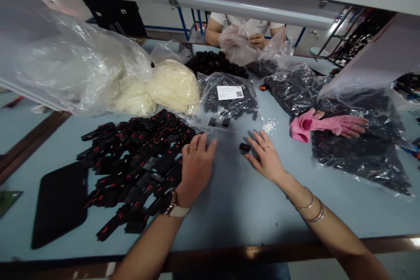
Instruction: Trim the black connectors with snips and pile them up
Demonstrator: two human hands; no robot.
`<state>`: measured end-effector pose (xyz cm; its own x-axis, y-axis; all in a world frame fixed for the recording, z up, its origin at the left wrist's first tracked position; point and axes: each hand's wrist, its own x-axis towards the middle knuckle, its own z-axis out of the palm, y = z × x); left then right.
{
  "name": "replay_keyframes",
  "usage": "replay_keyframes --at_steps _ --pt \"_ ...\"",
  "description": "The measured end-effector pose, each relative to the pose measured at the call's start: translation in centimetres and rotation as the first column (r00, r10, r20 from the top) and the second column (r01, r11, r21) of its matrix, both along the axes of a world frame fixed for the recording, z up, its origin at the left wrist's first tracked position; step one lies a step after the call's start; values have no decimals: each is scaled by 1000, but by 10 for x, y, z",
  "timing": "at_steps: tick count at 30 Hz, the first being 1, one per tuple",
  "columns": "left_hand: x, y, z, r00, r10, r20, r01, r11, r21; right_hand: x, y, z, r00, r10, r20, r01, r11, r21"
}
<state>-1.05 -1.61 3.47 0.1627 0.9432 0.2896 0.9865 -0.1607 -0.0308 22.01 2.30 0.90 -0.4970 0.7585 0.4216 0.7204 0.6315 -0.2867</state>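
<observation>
Across a pale blue counter [229, 223] in the middle of the frame, two bare hands reach forward, palms down. The left hand [197, 164], a watch with a pale strap [179, 211] on its wrist, has its fingers bent and slightly parted beside a wide pile of black plastic parts with red-orange marks [141, 162], left of center. The right hand [266, 156] is spread wide, its fingers at a small black block [244, 147] near the center; whether they touch it is unclear. Above the right hand lies a scatter of tiny white pieces [270, 126]. Upper center is a clear plastic bag of black parts with a white label [226, 107]. At right, pink gloves [303, 127] rest on clear bags of dark pieces [357, 157]. A flat black tray [61, 201] lies lower left.
</observation>
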Motion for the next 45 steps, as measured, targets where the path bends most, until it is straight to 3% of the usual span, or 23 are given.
replay_keyframes --at_steps 4,10,15,22,26,28,30,33,35,38,45 --pt "22 -10 -8 980 -197 21 198 980 -13 -3 1 -1 1000 6 18 -6 1000 0" --pt "21 -12 -8 985 -163 50 164 986 -25 -7 3 -3 997 -6 76 9 999 -35" --pt "16 -7 -7 983 -162 87 161 987 16 -7 3 -3 1000 8 14 -7 997 -83" --pt "23 -8 -10 936 -301 183 287 953 99 -13 -12 8 985 145 -94 -161 968 -192" --pt "23 -8 -14 890 -386 245 367 922 121 -14 -14 8 964 236 -122 -254 953 -166" --pt "21 -7 -16 883 -385 270 368 923 112 -8 -7 7 973 167 -158 -189 972 -138" --pt "20 -6 -16 881 -374 289 363 927 91 4 5 7 975 -44 -216 18 992 -123" --pt "19 -5 -18 883 -364 296 361 930 68 29 26 7 903 -372 -218 336 924 -182" --pt "19 -4 -20 886 -358 296 358 932 56 44 37 6 872 -468 -146 431 874 -227" --pt "18 -3 -24 890 -339 306 346 938 32 56 44 3 870 -492 -44 468 850 -242" --pt "17 -2 -27 883 -329 335 346 938 7 54 46 -1 892 -443 91 452 867 -211"
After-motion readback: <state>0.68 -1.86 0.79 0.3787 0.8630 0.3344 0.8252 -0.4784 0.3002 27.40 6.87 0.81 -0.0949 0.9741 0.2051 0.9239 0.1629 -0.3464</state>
